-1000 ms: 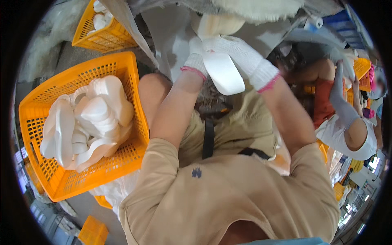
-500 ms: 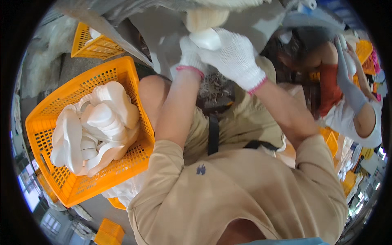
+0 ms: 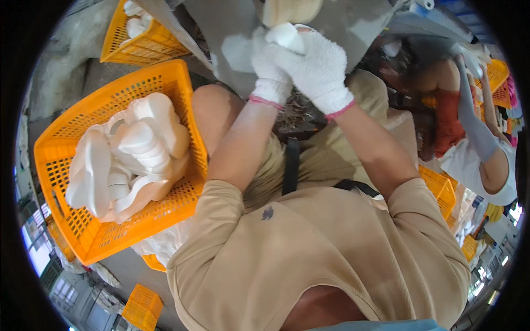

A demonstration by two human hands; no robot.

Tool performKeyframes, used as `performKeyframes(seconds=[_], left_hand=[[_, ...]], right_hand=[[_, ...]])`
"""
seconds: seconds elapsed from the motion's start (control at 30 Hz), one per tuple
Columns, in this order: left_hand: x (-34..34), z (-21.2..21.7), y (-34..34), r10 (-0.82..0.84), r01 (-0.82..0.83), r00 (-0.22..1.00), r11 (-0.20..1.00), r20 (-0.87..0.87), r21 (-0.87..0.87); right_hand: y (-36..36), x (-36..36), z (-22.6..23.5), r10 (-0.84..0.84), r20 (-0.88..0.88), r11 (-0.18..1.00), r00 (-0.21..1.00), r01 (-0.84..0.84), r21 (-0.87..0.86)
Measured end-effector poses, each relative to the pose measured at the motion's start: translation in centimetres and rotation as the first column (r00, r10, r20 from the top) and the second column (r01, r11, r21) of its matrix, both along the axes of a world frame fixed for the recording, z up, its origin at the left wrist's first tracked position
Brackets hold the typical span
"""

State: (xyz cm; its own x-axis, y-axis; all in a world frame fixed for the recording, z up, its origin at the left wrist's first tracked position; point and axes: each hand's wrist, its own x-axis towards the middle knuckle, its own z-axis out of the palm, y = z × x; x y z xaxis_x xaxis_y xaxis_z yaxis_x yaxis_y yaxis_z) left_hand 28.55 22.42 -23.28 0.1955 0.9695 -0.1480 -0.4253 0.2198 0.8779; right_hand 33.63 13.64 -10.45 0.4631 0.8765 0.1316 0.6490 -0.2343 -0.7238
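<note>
Both gloved hands are raised together at the near edge of the grey bench (image 3: 353,27); the right hand (image 3: 317,69) is closed around a small white moulded piece (image 3: 286,34), and the left hand (image 3: 269,66) grips it from the other side, just under a tan buffing wheel (image 3: 290,10); both forearms slope up from bent elbows. This piece seems mid-work; many white pieces (image 3: 130,160) lie heaped in the orange basket (image 3: 77,231) beside the left knee, apparently awaiting handling; a co-worker (image 3: 469,138) sits at right.
</note>
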Motion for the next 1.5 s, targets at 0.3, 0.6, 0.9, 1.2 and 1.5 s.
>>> performKeyframes(seconds=[0.3,0.6,0.9,1.2,1.5], left_hand=[[-1.8,0.7,0.9,-0.443,0.491,0.862,0.850,0.247,-0.189],[-0.2,-2.8,0.4,-0.240,0.283,0.952,0.927,0.187,-0.248],[2.0,-4.1,3.8,-0.188,0.202,0.978,0.956,0.086,-0.213],[-0.2,2.0,-3.3,-0.167,0.757,0.529,0.536,0.832,-0.374],[-0.8,5.2,-6.2,-0.055,0.435,0.737,0.801,0.674,-0.411]], right_hand=[[-3.3,2.0,0.6,0.322,-0.007,0.947,0.947,-0.322,-0.014],[-7.8,-1.2,4.9,0.393,0.225,0.919,0.892,-0.380,-0.099],[-1.4,1.7,2.7,0.386,0.239,0.891,0.891,-0.292,-0.348],[-11.8,0.0,4.3,0.378,0.375,0.870,0.846,-0.186,-0.457],[-21.8,2.7,-2.3,-0.179,-0.938,0.979,0.296,0.153,-0.138]])
